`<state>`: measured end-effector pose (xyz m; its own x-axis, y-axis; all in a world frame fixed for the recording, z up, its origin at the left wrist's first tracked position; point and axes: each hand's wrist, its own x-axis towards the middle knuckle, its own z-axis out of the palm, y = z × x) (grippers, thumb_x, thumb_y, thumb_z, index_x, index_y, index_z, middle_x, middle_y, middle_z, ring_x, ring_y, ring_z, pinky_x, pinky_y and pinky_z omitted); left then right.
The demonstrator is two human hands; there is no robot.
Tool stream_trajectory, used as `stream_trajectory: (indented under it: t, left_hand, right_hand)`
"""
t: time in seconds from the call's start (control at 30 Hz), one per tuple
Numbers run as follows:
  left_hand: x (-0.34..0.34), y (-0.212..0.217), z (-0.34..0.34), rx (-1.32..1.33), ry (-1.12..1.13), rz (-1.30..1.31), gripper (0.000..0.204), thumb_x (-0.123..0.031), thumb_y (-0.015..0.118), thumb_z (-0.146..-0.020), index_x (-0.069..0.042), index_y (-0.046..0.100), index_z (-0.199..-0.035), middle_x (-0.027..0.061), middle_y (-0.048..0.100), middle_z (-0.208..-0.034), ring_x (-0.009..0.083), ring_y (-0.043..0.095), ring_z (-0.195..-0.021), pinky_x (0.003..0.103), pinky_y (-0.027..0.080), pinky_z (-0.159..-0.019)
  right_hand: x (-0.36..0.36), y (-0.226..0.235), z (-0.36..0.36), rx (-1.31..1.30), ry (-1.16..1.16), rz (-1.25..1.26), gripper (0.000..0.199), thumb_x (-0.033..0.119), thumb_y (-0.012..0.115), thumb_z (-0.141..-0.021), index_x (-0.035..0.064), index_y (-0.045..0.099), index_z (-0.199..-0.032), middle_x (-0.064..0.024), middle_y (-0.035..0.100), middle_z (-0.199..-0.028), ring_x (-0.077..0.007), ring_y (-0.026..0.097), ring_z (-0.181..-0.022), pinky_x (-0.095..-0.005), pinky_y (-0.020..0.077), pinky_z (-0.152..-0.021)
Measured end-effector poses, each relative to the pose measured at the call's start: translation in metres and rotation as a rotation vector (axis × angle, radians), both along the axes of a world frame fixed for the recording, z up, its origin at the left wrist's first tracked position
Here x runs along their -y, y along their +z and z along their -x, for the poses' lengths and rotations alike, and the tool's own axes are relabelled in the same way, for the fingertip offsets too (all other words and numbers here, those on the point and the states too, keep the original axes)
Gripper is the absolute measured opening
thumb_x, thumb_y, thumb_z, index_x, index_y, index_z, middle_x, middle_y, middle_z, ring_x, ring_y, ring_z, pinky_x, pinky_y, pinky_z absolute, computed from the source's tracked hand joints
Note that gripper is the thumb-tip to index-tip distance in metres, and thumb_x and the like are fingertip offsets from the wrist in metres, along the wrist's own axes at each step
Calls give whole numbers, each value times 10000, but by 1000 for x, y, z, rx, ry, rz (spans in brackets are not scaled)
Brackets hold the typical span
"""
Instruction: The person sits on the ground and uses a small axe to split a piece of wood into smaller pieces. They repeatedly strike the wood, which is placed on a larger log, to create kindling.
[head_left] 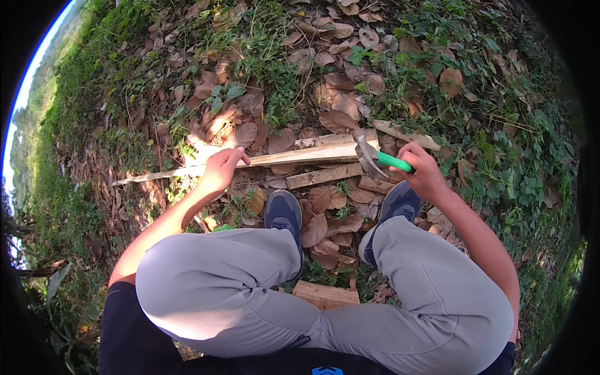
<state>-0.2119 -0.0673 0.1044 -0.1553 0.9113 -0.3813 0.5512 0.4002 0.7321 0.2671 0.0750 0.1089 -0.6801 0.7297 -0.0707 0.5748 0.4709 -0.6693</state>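
My right hand (420, 169) grips the green handle of a claw hammer (369, 157), whose metal head hangs over the right end of a long wooden strip (312, 154). That pale strip is broad at the right and narrows to a thin tip at the far left. My left hand (222, 170) is closed around the strip left of its middle, with the thumb and forefinger near its upper edge. A short wood piece (325, 175) lies on the near side of the strip, and another length of wood (337, 139) shows just behind it.
A further wood piece (406, 134) lies beyond the hammer. Below, between my legs, rests a wooden block (326, 295). My shoes (284, 215) stand close to the wood. Dry brown leaves (337, 122) and green plants (506, 150) cover the ground around.
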Motion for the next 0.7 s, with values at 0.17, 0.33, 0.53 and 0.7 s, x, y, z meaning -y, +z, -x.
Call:
stream_trajectory:
  t: [0.17,0.33,0.53,0.7]
  left_hand:
    - [-100,80,15,-241,-483,-10,379,-342,358,-1127,-70,520,-1335,174,640,-862,354,656,-866,468,482,-828]
    - [-170,80,-72,-169,-662,86,299,-233,386,-1040,-60,578,-1191,177,638,-857,381,650,-867,497,490,-819]
    - [-158,15,-152,-154,-896,-65,341,-175,457,-992,-115,561,-1310,197,704,-969,388,685,-977,539,509,-866]
    - [-166,-20,-172,138,-810,123,232,-104,509,-952,-93,595,-1167,149,726,-884,308,711,-776,486,544,-765]
  right_hand:
    - [-52,109,-19,355,29,250,267,190,772,-936,-18,620,-870,-165,578,-682,-316,569,-623,-438,458,-629]
    - [-74,122,-41,562,2,287,267,187,793,-878,-7,611,-856,-151,635,-710,-305,637,-680,-444,508,-683]
    - [-84,99,-43,709,-48,559,313,191,804,-866,19,546,-823,-101,582,-663,-244,582,-630,-434,477,-635]
    - [-92,82,-42,758,-6,534,317,212,780,-876,31,526,-817,-109,597,-706,-244,624,-674,-441,482,-652]
